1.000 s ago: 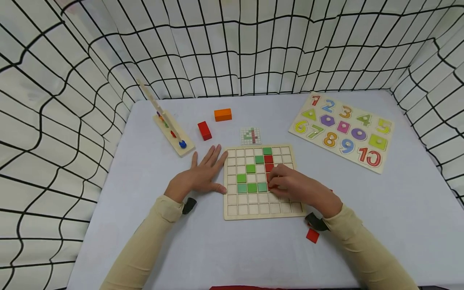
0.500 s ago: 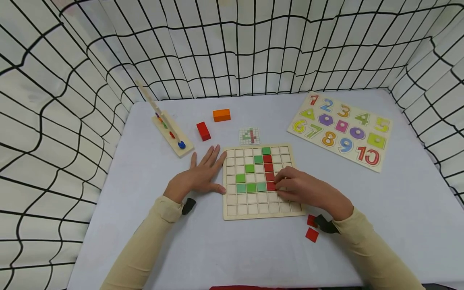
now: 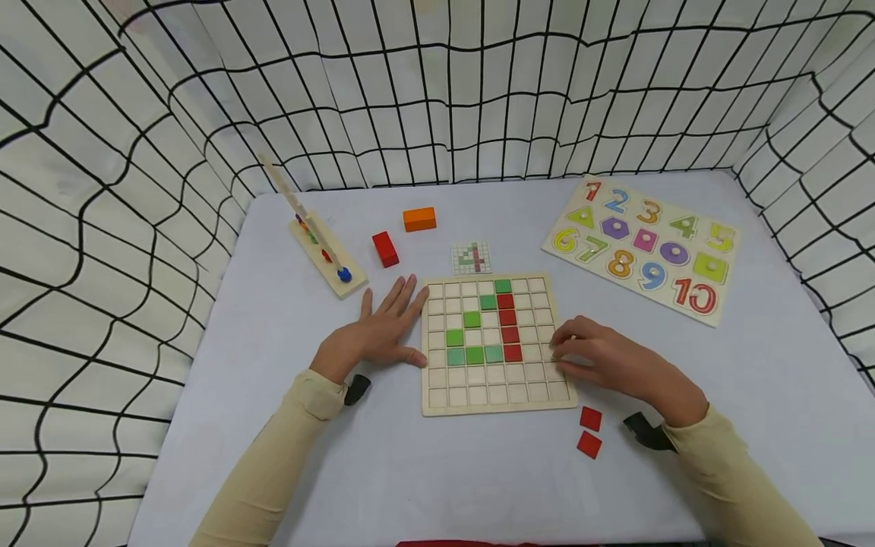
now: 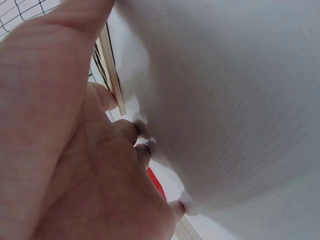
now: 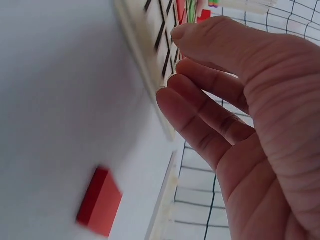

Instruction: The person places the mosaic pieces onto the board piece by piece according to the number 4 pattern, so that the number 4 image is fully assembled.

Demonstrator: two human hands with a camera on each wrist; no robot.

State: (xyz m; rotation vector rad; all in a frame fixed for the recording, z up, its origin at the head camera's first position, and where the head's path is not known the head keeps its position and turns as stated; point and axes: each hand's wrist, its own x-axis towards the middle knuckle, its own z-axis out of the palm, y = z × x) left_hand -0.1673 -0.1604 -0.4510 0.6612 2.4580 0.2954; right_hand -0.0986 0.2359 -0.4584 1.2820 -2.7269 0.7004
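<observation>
A wooden grid board (image 3: 437, 396) lies mid-table, with several green tiles (image 3: 472, 319) and a column of red tiles (image 3: 509, 334) set in its cells. My left hand (image 3: 374, 331) is spread flat on the table, its fingertips and thumb touching the board's left edge. Over the board's right edge hovers my right hand (image 3: 611, 363), fingers loosely bent and holding nothing; the right wrist view shows a gap between thumb and fingers. Two loose red tiles (image 3: 591, 418) lie below it, near the board's lower right corner. Behind the board is a small pattern card (image 3: 472, 258).
A number puzzle board (image 3: 642, 247) lies at the back right. At the back left are a wooden stand with coloured pieces (image 3: 328, 254), a red block (image 3: 386, 249) and an orange block (image 3: 419, 219). Black netting (image 3: 437, 99) rises around the table.
My right hand has let go of a red tile at the bottom of the red column and moved right, uncovering the two loose red tiles. The left hand has stayed put.
</observation>
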